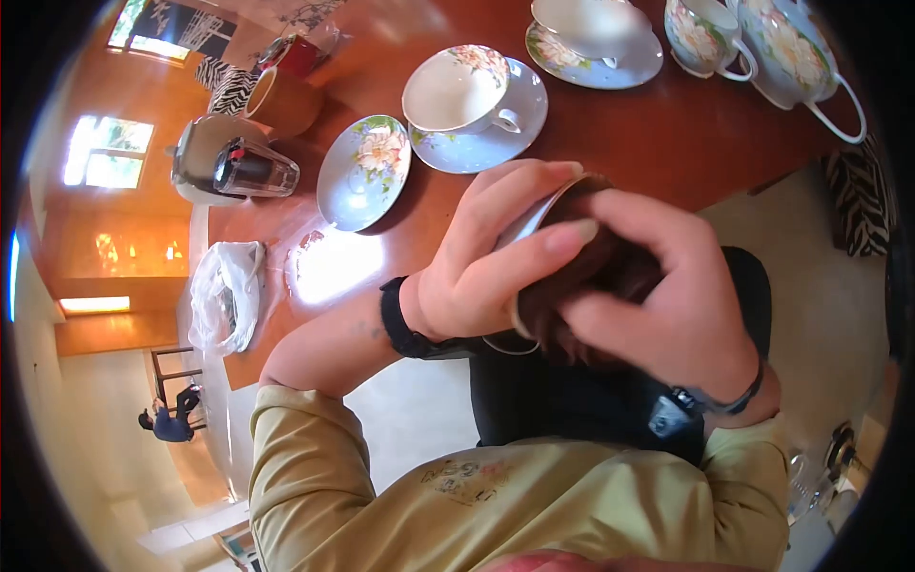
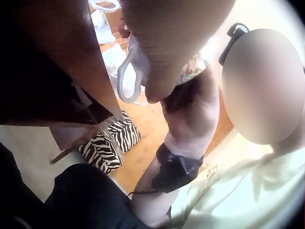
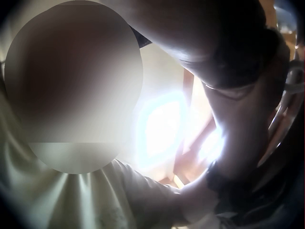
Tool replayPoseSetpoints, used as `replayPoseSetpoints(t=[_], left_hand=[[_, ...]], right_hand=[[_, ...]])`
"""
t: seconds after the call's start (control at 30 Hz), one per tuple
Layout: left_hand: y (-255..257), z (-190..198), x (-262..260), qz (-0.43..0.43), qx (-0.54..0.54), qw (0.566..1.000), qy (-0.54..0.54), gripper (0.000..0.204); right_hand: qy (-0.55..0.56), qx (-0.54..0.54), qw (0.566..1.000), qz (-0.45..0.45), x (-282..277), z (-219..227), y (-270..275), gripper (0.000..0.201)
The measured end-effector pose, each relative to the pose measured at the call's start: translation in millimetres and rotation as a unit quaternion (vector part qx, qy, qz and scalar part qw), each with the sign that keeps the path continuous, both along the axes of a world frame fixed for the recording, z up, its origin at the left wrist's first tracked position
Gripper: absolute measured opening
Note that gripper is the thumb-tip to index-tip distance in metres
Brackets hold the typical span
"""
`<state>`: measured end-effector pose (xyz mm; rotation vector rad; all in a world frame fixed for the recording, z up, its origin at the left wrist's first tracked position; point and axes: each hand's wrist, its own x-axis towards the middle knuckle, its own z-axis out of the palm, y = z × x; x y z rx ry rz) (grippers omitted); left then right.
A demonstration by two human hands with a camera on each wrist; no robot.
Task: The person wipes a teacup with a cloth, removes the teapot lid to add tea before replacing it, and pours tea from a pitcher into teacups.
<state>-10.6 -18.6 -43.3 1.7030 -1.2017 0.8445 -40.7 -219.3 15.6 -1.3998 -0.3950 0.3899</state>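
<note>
Well, at the left a crumpled plastic bag (image 1: 227, 297) lies near the edge of the table (image 1: 615, 138), below a clear container (image 1: 274, 175). Next comes a bare floral saucer (image 1: 367, 176), just beside a second saucer (image 1: 530, 103) that bears an upright floral cup (image 1: 456, 93), its handle turned towards the person.

The left hand (image 1: 481, 253) is curled round the outside of the held cup (image 1: 524, 226), which is raised off the table and tilted, its mouth towards the other hand; that grip seems meant to steady it and leave the inside reachable. Its looped handle (image 2: 122, 88) sticks out free of the fingers. Bunched brown cloth (image 1: 620, 267) fills the mouth, and the right hand (image 1: 681, 286) pinches it there with bent fingers and thumb, probably so it presses on the inner wall.

Beyond the hands, another cup (image 1: 577, 24) sits on its saucer (image 1: 634, 69). Farther right, a small pitcher (image 1: 699, 40) stands beside a floral teapot (image 1: 783, 52).
</note>
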Motion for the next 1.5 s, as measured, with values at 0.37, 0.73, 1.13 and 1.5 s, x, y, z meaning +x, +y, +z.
replayPoseSetpoints(t=[0.37,0.73,1.13,1.5], left_hand=[[101,52,-5,0.376,-0.123,0.901,0.181,0.075],[178,41,11,0.309,-0.129,0.849,0.409,0.038],[184,28,20,0.254,-0.093,0.83,0.487,0.047],[196,29,13,0.247,-0.053,0.834,0.491,0.053]], right_hand=[[-0.244,0.212,0.919,-0.225,55,-24,-55,0.025],[-0.134,0.259,0.923,-0.25,98,-77,-17,0.037],[-0.17,0.22,0.944,-0.178,99,-88,-24,0.049],[-0.15,0.199,0.952,-0.178,101,-89,-24,0.048]])
